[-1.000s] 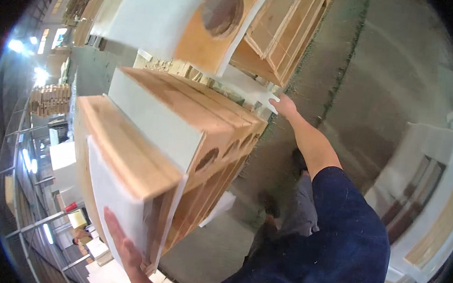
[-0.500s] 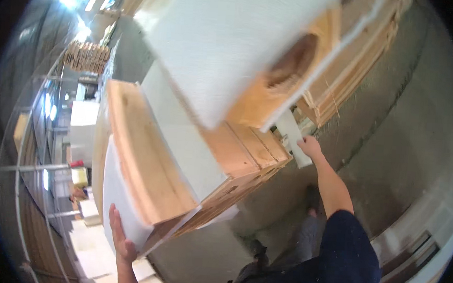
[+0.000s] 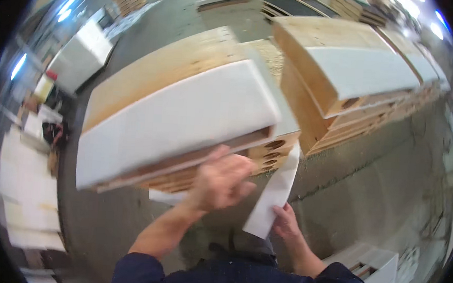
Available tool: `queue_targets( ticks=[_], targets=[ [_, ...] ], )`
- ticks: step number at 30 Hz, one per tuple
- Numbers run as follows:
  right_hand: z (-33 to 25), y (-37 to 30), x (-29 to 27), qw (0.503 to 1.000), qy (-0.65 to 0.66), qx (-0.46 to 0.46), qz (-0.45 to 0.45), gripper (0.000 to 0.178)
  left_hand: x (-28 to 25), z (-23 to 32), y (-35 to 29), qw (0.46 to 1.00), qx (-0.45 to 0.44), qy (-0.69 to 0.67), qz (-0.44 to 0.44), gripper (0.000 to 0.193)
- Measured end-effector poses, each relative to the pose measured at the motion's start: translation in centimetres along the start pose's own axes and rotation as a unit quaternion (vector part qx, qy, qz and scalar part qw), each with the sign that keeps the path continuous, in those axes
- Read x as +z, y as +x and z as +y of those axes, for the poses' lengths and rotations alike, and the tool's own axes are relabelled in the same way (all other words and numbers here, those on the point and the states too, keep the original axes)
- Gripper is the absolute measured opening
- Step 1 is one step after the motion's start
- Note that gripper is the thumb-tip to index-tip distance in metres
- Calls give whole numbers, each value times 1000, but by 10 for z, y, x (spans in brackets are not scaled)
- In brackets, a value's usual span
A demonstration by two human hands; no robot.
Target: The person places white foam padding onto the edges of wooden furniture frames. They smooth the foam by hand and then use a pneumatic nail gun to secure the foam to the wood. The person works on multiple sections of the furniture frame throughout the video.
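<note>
My right hand grips the edge of a long, flat white strip, its far end beside the corner of a stack of wooden boxes. My left hand is smeared by motion, so its fingers are hard to read. It is in front of the near edge of the top box, which has a white face and bare wood along its far side; whether it touches the edge is unclear. Beneath, the end of a lower wooden piece shows several dark oval holes.
To the right stands another stack of wooden boxes with white tops. A white cabinet-like block and pale sheets are on the left. White panels with slots lie at lower right. Grey concrete floor runs between.
My view has swung round. My left hand has left the side of a white-faced box and come right, across the near edge. My right hand still holds the white strip, now closer to me.
</note>
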State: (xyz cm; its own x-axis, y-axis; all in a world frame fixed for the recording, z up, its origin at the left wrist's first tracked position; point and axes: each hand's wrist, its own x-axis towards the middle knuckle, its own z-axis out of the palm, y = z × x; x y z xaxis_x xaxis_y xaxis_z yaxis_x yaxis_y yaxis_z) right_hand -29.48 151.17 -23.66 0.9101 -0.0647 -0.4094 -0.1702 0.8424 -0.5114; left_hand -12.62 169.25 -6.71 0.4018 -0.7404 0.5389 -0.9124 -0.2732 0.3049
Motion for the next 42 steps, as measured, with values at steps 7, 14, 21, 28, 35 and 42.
queue_targets(
  ticks=[7, 14, 21, 28, 35, 42],
  targets=[
    [184, -68, 146, 938, -281, -49, -195, 43, -63, 38, -157, 816, -421, -281, -279, 86],
    [227, -90, 159, 971, -63, 23, -230, 91, -193, 61, -278, 915, -281, -247, -153, 77],
    [106, -91, 228, 970, 38, -226, -79, 66, -294, 75, -489, 848, -498, -2, -178, 73],
    [262, -72, 331, 788, -406, -77, -455, 25, -314, 53, -518, 806, -546, -194, 117, 105],
    [313, -63, 405, 655, -512, -78, -550, 47, -360, 21, -374, 817, -437, -341, 159, 38],
    [231, 27, 527, 810, -413, -192, -370, 53, -375, -43, -399, 819, -421, -384, 69, 38]
  ],
)
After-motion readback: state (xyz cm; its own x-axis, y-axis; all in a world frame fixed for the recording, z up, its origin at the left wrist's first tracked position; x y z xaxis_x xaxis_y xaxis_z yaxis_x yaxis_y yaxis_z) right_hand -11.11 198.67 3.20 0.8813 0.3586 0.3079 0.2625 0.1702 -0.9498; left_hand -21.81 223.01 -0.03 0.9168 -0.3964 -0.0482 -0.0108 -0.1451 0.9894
